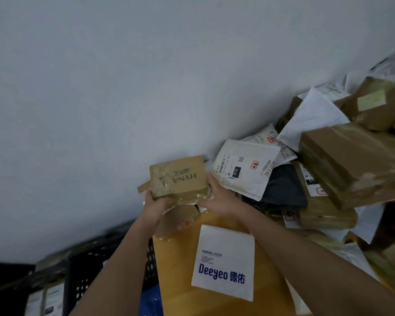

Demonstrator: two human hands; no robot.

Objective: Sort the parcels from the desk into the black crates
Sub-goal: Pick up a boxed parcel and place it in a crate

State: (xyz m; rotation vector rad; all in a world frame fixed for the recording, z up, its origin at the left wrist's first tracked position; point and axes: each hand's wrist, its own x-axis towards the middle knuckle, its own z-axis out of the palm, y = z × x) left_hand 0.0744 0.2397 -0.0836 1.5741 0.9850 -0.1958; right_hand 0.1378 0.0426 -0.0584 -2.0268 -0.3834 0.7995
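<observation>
Both hands (155, 208) (217, 199) around HYNA parcel (180, 179)

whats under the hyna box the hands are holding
Just below the HYNA box, between the left hand and right hand, a smaller taped brown parcel shows. The box's own underside is hidden.

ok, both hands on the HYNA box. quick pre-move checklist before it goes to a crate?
1. Two-handed hold: left hand and right hand grip the HYNA box at its near corners: ok.
2. Box lifted off the desk: ok.
3. Tape flap hanging loose at the box's left edge, could snag: not ok.
4. Label facing the camera: only upside-down print shows; cannot tell.
5. Black crate down left is dim and blurred; free room cannot tell.
6. Parcel pile on the right leans, steadiness cannot tell.
</observation>
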